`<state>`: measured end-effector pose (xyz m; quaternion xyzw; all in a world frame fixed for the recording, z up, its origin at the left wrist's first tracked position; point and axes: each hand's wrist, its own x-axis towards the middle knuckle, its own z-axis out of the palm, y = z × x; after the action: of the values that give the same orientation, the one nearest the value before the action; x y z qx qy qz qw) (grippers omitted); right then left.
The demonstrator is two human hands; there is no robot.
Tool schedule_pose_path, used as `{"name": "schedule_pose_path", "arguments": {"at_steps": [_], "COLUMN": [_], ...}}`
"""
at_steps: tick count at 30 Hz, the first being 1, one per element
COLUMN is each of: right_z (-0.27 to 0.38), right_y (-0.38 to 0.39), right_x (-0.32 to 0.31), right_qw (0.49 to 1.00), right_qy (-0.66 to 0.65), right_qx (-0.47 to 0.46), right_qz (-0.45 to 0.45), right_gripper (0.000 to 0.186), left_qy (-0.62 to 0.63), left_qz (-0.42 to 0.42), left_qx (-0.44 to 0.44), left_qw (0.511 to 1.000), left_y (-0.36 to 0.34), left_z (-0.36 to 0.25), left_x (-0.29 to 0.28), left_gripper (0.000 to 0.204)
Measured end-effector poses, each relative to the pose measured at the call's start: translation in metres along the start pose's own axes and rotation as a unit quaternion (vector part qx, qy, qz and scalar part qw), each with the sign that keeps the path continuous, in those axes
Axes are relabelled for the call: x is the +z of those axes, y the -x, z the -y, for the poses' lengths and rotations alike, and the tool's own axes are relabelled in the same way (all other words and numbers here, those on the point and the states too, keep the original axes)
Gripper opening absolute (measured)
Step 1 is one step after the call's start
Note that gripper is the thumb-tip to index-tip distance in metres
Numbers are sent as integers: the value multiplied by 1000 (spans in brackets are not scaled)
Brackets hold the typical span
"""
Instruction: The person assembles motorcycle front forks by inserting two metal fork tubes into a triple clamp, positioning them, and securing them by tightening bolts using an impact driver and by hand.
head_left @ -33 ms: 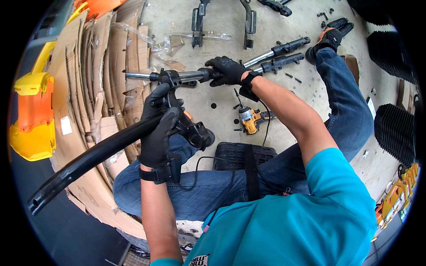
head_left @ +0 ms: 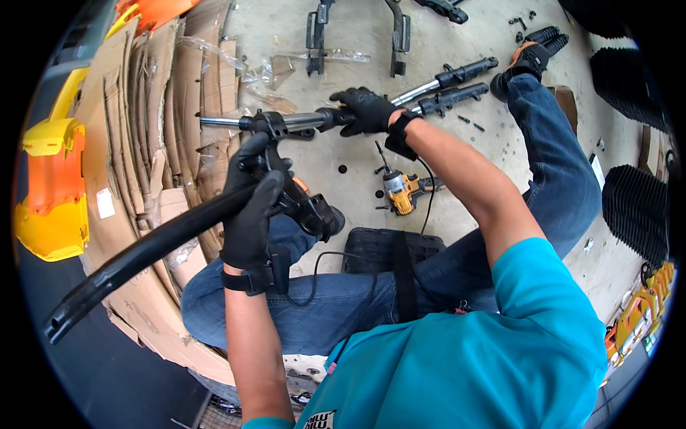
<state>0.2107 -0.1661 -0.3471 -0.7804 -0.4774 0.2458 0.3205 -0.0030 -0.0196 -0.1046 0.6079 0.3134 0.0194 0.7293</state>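
My left hand [head_left: 249, 214], in a black glove, is closed around a black steering stem [head_left: 143, 257] near its fork clamp [head_left: 304, 204]. The stem's long tube slants down to the left, past my wrist. Through the clamp's far end runs a fork leg [head_left: 304, 123], lying crosswise with its thin bright tube [head_left: 220, 122] poking out leftward. My gloved right hand [head_left: 366, 111] grips the black right part of this leg, thumb below it and fingers stretched over the top. The hand hides where that leg ends.
Two more fork legs [head_left: 457, 96] lie on the floor beyond my right hand. A yellow impact driver [head_left: 401, 191] rests below it. Flattened cardboard [head_left: 128, 129] is stacked at the left, beside orange and yellow panels [head_left: 53, 189]. Black brackets [head_left: 318, 39] lie at the far side.
My right hand's fingers have loosened and reach out a little further over the fork leg. The stem and clamp have shifted very slightly left.
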Motion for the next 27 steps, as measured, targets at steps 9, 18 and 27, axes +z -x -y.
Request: {"name": "schedule_pose_path", "arguments": {"at_steps": [9, 18, 27], "right_z": [33, 44, 46], "right_y": [49, 98, 112], "right_x": [-28, 63, 67], "right_qw": [971, 984, 963], "right_qy": [-70, 108, 40], "right_qx": [218, 105, 264], "right_qz": [62, 97, 24], "right_gripper": [23, 18, 19], "left_qy": [104, 50, 26], "left_qz": [-34, -25, -44], "left_qx": [-32, -3, -4], "left_qw": [993, 998, 999], "left_y": [-7, 3, 4], "left_z": [12, 10, 9], "left_x": [-24, -12, -8], "left_gripper": [48, 37, 35]}}
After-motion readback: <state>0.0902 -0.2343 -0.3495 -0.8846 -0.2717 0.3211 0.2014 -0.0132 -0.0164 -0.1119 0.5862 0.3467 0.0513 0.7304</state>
